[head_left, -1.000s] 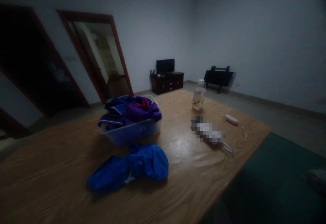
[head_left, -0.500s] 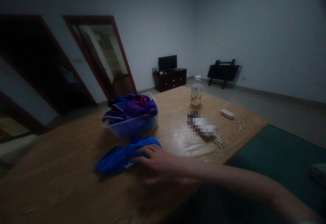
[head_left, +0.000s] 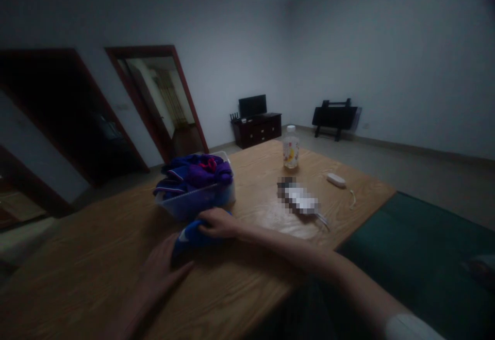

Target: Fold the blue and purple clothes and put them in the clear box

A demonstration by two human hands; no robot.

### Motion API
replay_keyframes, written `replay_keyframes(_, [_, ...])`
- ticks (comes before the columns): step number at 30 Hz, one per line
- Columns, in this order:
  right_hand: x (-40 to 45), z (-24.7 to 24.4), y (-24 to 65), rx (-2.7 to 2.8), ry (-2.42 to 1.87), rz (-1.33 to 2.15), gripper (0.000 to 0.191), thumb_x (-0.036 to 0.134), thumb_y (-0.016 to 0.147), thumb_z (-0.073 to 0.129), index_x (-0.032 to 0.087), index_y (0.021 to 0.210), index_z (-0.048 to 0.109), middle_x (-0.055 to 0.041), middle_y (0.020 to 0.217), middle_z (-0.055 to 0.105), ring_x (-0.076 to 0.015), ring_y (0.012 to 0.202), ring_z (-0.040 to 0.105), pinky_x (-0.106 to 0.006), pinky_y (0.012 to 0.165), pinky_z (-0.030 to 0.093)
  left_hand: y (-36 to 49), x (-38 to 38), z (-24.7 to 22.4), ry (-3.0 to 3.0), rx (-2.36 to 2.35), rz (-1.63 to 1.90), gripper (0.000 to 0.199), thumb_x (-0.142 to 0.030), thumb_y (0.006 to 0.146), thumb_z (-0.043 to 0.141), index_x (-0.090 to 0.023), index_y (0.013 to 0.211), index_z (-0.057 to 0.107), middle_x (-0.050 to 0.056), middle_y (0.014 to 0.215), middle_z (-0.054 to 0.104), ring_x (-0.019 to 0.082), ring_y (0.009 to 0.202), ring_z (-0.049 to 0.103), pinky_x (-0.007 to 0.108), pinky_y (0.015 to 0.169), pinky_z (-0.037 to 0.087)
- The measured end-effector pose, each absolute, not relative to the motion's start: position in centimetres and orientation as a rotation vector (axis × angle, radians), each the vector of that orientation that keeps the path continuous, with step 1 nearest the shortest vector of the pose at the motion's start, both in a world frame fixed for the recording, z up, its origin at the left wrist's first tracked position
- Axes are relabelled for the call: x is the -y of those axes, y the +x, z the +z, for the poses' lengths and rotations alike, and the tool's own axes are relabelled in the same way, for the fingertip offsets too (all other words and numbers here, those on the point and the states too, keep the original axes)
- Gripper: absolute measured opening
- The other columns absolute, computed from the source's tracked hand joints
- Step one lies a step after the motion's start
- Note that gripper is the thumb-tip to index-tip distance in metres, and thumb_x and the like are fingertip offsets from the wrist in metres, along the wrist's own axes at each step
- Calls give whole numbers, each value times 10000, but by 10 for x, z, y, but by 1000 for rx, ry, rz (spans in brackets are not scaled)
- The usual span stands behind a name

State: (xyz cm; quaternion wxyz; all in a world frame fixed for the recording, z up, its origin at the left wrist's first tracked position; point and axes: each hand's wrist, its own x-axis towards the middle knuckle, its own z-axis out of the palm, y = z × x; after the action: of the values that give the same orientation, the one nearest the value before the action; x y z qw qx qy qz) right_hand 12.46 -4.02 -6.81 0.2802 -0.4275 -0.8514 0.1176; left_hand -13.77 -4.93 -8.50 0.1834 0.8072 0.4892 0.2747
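A crumpled blue cloth (head_left: 201,238) with a small white mark lies on the wooden table, in front of a clear plastic bin. My right hand (head_left: 218,222) rests on its far right part, fingers bent over and gripping the fabric. At the left end of the cloth is my left hand (head_left: 160,268), its fingertips against the edge and its thumb spread away. Part of the cloth is hidden under both hands. The bin (head_left: 195,205) behind it is heaped with dark blue and purple clothes (head_left: 197,175), with a red bit on top.
To the right on the table (head_left: 255,175) stand a clear bottle (head_left: 291,149) with a white cap, a blurred-out object (head_left: 299,198) with a cord, and a small white device (head_left: 336,180) with a strap. A green surface (head_left: 394,252) adjoins the table's right edge.
My left hand has come into view at the left end of the cloth. The right hand has gone from lying over the cloth to gripping it, and the cloth looks more bunched.
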Motion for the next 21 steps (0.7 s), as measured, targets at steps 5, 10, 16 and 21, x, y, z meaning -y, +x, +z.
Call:
replay_keyframes(5, [36,-68,157,1670,-1209,831,401,474,1026,489,151,1155,689,-79,1163,707,-234,1079,645,-337,960,506,-101,15,-90,2025,-1272,864,625,-697,774,609,-191,1123,722,96,1115,751,359,1070,682,466,974,543])
replay_keyframes(10, [38,-79,159,1525,-1083,949,563,567,997,521,177,1402,544,-98,1386,611,-238,1248,586,-375,1107,441,-53,-3,-93,1712,-1224,1212,720,-700,893,435,-108,1256,624,157,1310,661,326,1191,636,443,1076,482])
replay_keyframes(16, [31,-101,151,1486,-1289,877,576,612,944,578,137,1264,637,-129,1264,672,-278,1181,617,-411,1091,451,-30,-4,-113,1725,-1321,1174,744,-740,920,344,-112,1147,673,170,1215,702,334,1216,623,455,1107,438])
replay_keyframes(21, [14,-115,158,1349,-1416,946,569,652,955,507,163,1197,670,-104,1203,691,-262,1169,617,-391,1085,455,-40,4,-122,1725,-1291,1175,733,-726,949,262,-152,976,717,114,966,751,292,1037,686,406,947,529])
